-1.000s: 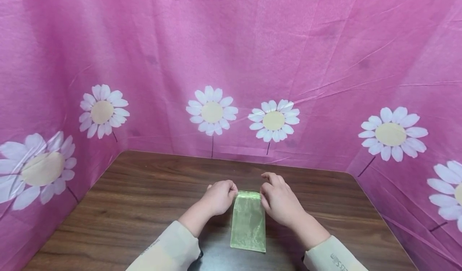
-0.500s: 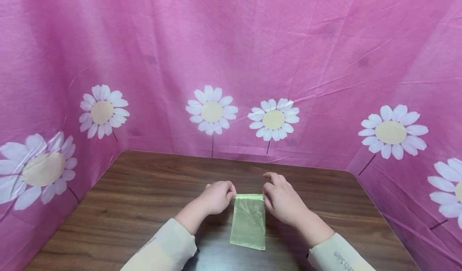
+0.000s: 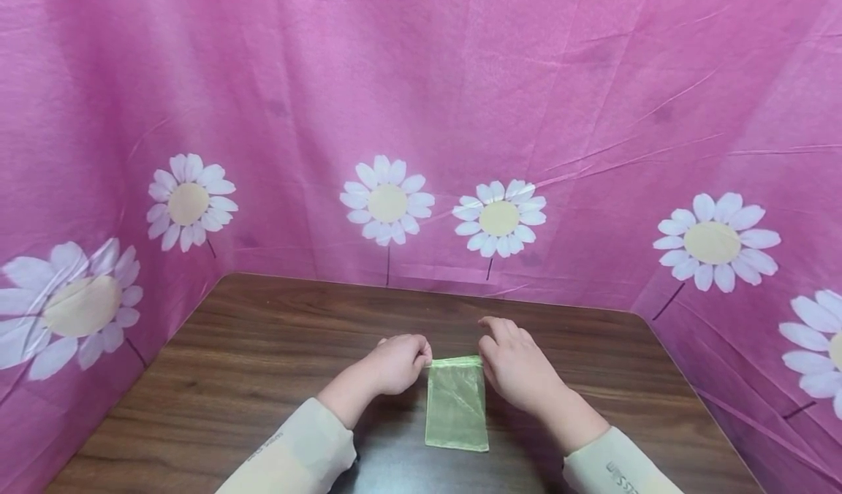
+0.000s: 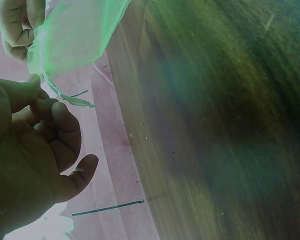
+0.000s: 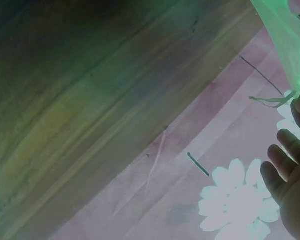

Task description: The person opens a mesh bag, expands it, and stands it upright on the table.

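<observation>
Sheer green pouch (image 3: 457,413), btwn the hands, is pinched at its top corners by L hand (image 3: 397,363) & R hand (image 3: 516,363), prob. v. light, floppy & snag-prone, so best held by top band (image 3: 456,362).

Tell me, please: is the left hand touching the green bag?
Touching: the left wrist view shows the left hand pinching the green bag by its edge.

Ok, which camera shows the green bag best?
The head view: it shows the green bag from top to bottom. The left wrist view cuts it off at the frame's top edge; the right wrist view catches only part of it, in the upper right corner.
</observation>
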A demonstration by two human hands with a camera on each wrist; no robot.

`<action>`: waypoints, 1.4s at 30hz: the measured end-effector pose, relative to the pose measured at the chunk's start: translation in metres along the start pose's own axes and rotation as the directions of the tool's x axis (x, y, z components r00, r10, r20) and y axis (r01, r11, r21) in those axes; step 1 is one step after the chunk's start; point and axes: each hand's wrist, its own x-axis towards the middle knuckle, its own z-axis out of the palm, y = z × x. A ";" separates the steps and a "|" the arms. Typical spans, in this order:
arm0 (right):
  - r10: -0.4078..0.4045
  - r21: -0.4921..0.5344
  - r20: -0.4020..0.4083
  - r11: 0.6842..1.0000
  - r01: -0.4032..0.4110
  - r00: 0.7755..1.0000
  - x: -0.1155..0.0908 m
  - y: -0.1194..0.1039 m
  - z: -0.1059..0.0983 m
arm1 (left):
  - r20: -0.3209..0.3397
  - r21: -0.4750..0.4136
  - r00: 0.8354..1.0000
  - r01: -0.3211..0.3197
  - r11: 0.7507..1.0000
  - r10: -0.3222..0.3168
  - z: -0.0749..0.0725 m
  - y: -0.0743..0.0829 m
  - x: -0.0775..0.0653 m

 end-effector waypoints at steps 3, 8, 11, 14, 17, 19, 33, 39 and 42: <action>-0.027 -0.064 -0.024 0.998 0.025 0.999 0.000 0.000 0.002 | -0.008 -0.010 1.000 -0.001 1.000 0.001 0.000 0.001 0.000; 0.082 0.029 -0.054 0.996 -0.080 0.995 -0.005 -0.004 0.004 | -0.009 -0.064 1.000 -0.008 0.998 0.008 0.001 0.000 0.000; 0.160 0.178 -0.060 0.973 -0.147 0.985 -0.006 -0.008 0.003 | -0.013 -0.093 1.000 -0.024 0.995 0.023 0.002 0.000 0.000; 0.159 0.284 -0.067 0.949 -0.134 0.985 -0.004 -0.011 0.002 | -0.027 -0.096 0.999 -0.031 0.995 0.028 0.001 -0.001 0.000; 0.126 0.325 -0.058 0.940 -0.101 0.990 -0.001 -0.013 0.001 | -0.048 -0.096 0.998 -0.052 0.994 0.047 0.000 -0.001 -0.001; 0.121 0.336 -0.036 0.936 -0.102 0.992 0.000 -0.015 0.001 | -0.049 -0.095 0.997 -0.063 0.993 0.059 -0.001 -0.001 -0.002; 0.141 0.387 0.096 0.907 -0.168 0.985 -0.003 -0.020 0.007 | -0.070 -0.132 0.995 -0.084 0.988 0.075 0.006 0.000 0.000; 0.122 0.377 0.130 0.912 -0.163 0.984 -0.007 -0.018 0.008 | -0.089 -0.128 0.993 -0.094 0.987 0.083 0.003 -0.001 -0.001; 0.128 0.378 0.133 0.910 -0.170 0.983 -0.009 -0.016 0.008 | -0.098 -0.128 0.991 -0.099 0.987 0.087 0.002 -0.005 -0.001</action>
